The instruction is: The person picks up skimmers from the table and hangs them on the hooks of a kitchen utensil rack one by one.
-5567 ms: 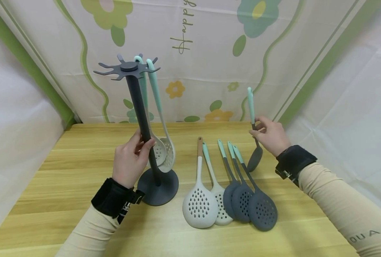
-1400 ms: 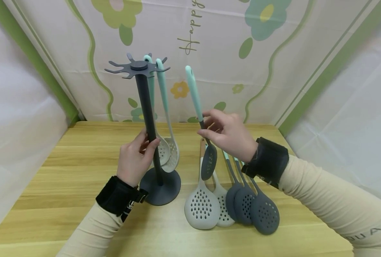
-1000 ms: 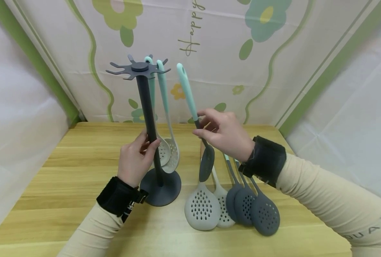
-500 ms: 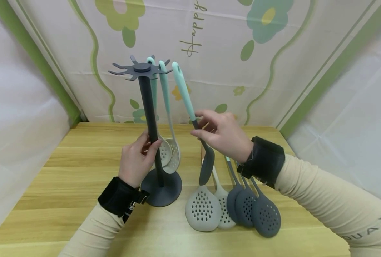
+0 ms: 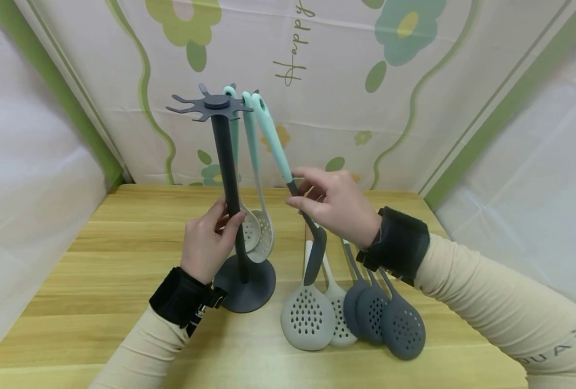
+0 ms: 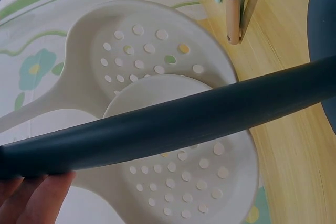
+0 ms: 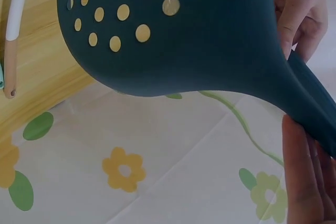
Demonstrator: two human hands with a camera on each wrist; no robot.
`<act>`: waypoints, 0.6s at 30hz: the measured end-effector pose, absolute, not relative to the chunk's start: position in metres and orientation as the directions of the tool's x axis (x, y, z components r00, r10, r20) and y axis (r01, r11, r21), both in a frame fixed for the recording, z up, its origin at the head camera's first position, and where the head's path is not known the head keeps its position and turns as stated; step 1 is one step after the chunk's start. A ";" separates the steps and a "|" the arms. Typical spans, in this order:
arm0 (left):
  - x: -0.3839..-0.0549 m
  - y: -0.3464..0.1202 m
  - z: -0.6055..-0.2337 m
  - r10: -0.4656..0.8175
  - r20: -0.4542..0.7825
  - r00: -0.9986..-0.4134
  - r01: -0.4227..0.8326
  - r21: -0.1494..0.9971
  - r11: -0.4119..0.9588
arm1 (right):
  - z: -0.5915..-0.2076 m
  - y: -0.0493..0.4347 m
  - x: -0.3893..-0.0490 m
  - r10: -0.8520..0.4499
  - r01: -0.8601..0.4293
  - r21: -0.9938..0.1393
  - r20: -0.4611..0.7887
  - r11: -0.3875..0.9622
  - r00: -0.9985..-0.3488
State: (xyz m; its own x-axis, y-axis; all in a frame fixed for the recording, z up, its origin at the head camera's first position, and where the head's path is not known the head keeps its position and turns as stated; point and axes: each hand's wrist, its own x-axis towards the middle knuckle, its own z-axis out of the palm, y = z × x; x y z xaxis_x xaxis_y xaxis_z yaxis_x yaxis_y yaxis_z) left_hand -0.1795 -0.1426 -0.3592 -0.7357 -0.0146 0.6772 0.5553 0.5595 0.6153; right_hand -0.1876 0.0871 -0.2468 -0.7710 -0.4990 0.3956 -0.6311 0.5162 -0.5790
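My left hand (image 5: 207,240) grips the pole of a dark utensil stand (image 5: 226,167), thumb in front. Two pale slotted spoons with mint handles hang on the stand's right side; the front slotted spoon (image 5: 263,237) partly covers the other. My right hand (image 5: 341,202) pinches the dark neck of a slotted spoon (image 5: 274,135) with a mint handle. It leans left, its handle's top end close to a hook arm at the stand's top; whether they touch I cannot tell. The right wrist view shows round holes in its dark bowl (image 7: 210,40).
On the wooden table (image 5: 137,259) lie a white skimmer (image 5: 308,319) with a brown handle end, a pale slotted turner (image 5: 340,319) and several dark utensils, the rightmost a slotted skimmer (image 5: 403,329). A flowered cloth (image 5: 327,108) hangs behind the table.
My right hand carried the dark slotted spoon from the right side leftwards to the stand; lately its handle top moved further left, up to the hooks. My left hand keeps its grip on the pole.
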 end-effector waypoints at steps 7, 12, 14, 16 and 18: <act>-0.180 -0.143 -0.359 -0.017 0.662 -0.749 0.544 0.629 0.555 | -0.250 0.082 -0.189 -0.510 -0.638 -0.578 0.394 0.509 -0.764; -0.180 -0.142 -0.359 -0.012 0.666 -0.746 0.546 0.620 0.563 | -0.252 0.076 -0.189 -0.515 -0.643 -0.578 0.397 0.504 -0.760; -0.180 -0.142 -0.359 -0.010 0.667 -0.745 0.545 0.617 0.567 | -0.252 0.073 -0.190 -0.520 -0.644 -0.581 0.394 0.498 -0.758; -0.179 -0.142 -0.358 -0.010 0.664 -0.748 0.541 0.618 0.570 | -0.253 0.070 -0.190 -0.524 -0.645 -0.586 0.393 0.490 -0.755; -0.179 -0.142 -0.358 -0.013 0.660 -0.751 0.535 0.621 0.573 | -0.255 0.067 -0.191 -0.530 -0.649 -0.592 0.395 0.478 -0.750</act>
State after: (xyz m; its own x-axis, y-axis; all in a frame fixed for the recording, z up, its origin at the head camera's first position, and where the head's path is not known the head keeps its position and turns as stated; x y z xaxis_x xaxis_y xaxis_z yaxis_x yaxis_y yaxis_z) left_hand -0.1794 -0.1425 -0.3579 -0.7513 -0.0132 0.6599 0.5354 0.5725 0.6209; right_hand -0.1910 0.0665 -0.2548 -0.7504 -0.5301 0.3948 -0.6490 0.4777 -0.5921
